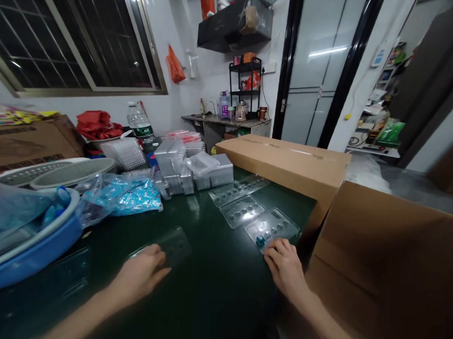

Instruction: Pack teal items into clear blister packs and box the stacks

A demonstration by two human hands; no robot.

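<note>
My left hand (143,269) is closed on a clear plastic blister tray (176,245), slightly blurred, over the dark green table. At the right, the fingers of my right hand (285,265) are bent and pressed together at the near edge of another clear blister tray (279,224). A small teal piece (260,240) sits in that tray's near left part, just beside my fingertips. Whatever lies under those fingers is hidden. Beyond it lie two more clear trays, a middle one (242,211) and a far one (233,189), with rows of small moulded pockets.
Stacks of clear plastic packs (214,174) stand at the back. On the left are a blue basin (65,226) and a bag of blue-and-white packets (138,195). An open cardboard box (378,250) borders the right side, with a closed carton (288,158) behind.
</note>
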